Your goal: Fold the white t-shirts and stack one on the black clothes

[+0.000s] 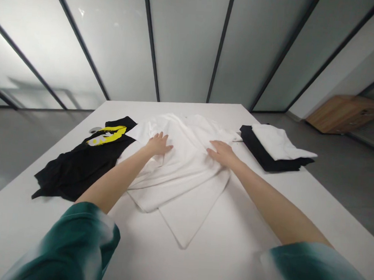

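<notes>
The left hand [158, 144] and right hand [222, 154] lie open, fingers spread, pressing flat on a rumpled white shirt [180, 173], gripping nothing. A black yellow-printed T-shirt [86, 163] lies left of the shirt; a folded black-and-white stack [274, 148] lies right of it.

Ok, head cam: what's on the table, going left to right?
black T-shirt → white shirt, with left hand and right hand on it → stack of folded clothes
</notes>
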A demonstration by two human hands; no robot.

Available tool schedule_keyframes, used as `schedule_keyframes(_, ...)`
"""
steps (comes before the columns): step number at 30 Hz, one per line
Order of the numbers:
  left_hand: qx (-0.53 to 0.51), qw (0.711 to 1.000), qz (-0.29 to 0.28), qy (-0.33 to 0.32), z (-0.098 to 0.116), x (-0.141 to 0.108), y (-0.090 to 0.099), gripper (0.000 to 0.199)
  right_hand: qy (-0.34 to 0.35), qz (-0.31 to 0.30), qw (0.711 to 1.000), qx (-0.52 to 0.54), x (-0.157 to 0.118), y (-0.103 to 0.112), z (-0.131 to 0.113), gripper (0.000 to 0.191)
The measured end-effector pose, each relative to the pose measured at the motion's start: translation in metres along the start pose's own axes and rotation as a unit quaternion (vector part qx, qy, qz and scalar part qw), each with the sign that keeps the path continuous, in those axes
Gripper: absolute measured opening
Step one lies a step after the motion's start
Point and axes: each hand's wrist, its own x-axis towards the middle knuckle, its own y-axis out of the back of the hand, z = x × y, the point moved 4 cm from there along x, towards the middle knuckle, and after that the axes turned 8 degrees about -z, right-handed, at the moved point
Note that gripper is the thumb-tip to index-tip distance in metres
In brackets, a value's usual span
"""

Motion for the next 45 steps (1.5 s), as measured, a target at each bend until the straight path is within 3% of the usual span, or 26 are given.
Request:
schedule_keyframes(3,0.020,0.999,-0.036,-0.002,-0.003,-0.014,-0.024,0.073,-0.042,-0.019,0.998,-0.045,-0.028,-0.026,-0.006,0.063)
schedule_keyframes(7,0.039,0.999,-0.011,0.022,-0.010,-0.028,-0.043,0.074,-0.049,-0.048,0.994,-0.089,-0.041,-0.037,0.000,0.069)
schedule_keyframes(12,0.047,0.995,-0.015,0.083,-0.005,-0.053,-0.051,0.080,-0.048,-0.069,0.991,-0.109,-0.027,-0.023,0.032,0.062)
schedule_keyframes(16,0.061,0.994,-0.037,0.084,0.010,-0.071,-0.042,0.080,-0.101,-0.013,0.986,-0.131,-0.013,0.003,0.045,0.056)
schedule_keyframes(20,0.093,0.993,0.040,0.051,0.017,-0.074,-0.027,0.056,-0.154,0.059,0.979,-0.120,-0.015,0.018,0.017,0.047)
schedule_keyframes(25,0.074,0.995,0.052,-0.032,0.018,-0.065,-0.036,0.044,-0.101,-0.008,0.993,-0.064,-0.037,-0.015,-0.036,0.056)
schedule_keyframes(28,0.090,0.993,0.069,-0.032,0.014,-0.062,-0.041,0.038,-0.063,-0.017,0.996,-0.066,-0.052,-0.028,-0.044,0.057)
schedule_keyframes(31,0.104,0.990,0.071,-0.064,0.010,-0.063,-0.040,0.039,-0.016,-0.021,0.997,-0.079,-0.066,-0.023,-0.041,0.049)
schedule_keyframes(33,0.110,0.987,0.053,-0.101,0.008,-0.068,-0.034,0.039,0.027,-0.038,0.994,-0.102,-0.075,-0.013,-0.040,0.045)
schedule_keyframes(35,0.110,0.985,-0.008,-0.129,0.006,-0.075,-0.027,0.033,0.059,-0.077,0.989,-0.111,-0.083,-0.001,-0.040,0.043)
schedule_keyframes(38,0.092,0.977,-0.147,-0.121,0.008,-0.086,-0.013,0.025,0.037,-0.136,0.987,-0.074,-0.084,0.016,-0.033,0.049)
schedule_keyframes(39,0.090,0.977,-0.164,-0.105,0.011,-0.088,-0.007,0.029,0.019,-0.135,0.989,-0.055,-0.080,0.021,-0.030,0.048)
schedule_keyframes(40,0.090,0.980,-0.156,-0.085,0.015,-0.087,-0.001,0.034,0.004,-0.121,0.992,-0.039,-0.074,0.024,-0.028,0.046)
schedule_keyframes(42,0.089,0.992,-0.082,-0.046,0.026,-0.080,0.010,0.047,-0.011,-0.068,0.997,-0.028,-0.058,0.025,-0.024,0.043)
schedule_keyframes(45,0.050,0.999,-0.004,0.009,0.040,-0.059,0.005,0.062,-0.049,-0.038,0.996,-0.063,-0.034,0.008,-0.020,0.056)
